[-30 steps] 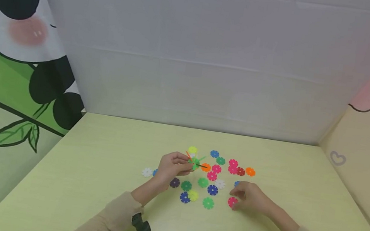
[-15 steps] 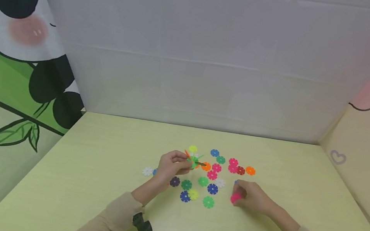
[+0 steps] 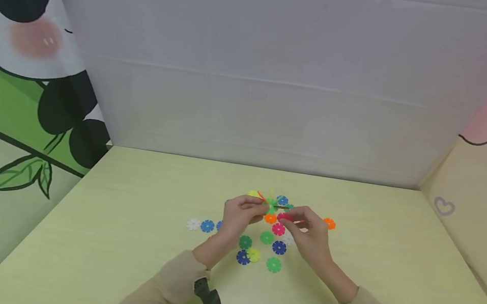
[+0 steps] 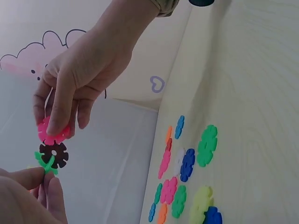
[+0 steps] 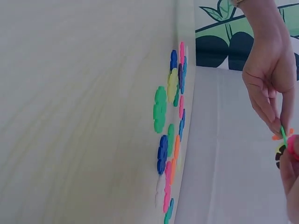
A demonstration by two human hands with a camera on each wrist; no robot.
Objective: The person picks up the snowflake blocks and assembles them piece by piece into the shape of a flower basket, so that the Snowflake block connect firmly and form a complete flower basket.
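Observation:
My left hand (image 3: 239,218) pinches a small joined cluster of notched plastic discs above the table. Its green disc (image 3: 271,206) sits at the fingertips, an orange disc (image 3: 261,195) juts out at the left, and a dark brown disc (image 4: 54,155) stands out toward the right hand. My right hand (image 3: 313,237) pinches a bright pink notched disc (image 4: 52,132) between thumb and fingers. In the left wrist view the pink disc meets the edge of the brown one; whether their notches interlock cannot be told. The hands partly hide the cluster in the right wrist view.
Loose notched discs lie flat below the hands, among them a green disc (image 3: 274,265), a dark blue disc (image 3: 279,247), an orange disc (image 3: 329,223) and a white disc (image 3: 193,224). A pale wall (image 3: 247,121) rises behind the table's far edge.
My right hand has picked the pink disc off the table and carried it up and left to the cluster. The left hand has shifted slightly right and up with the cluster.

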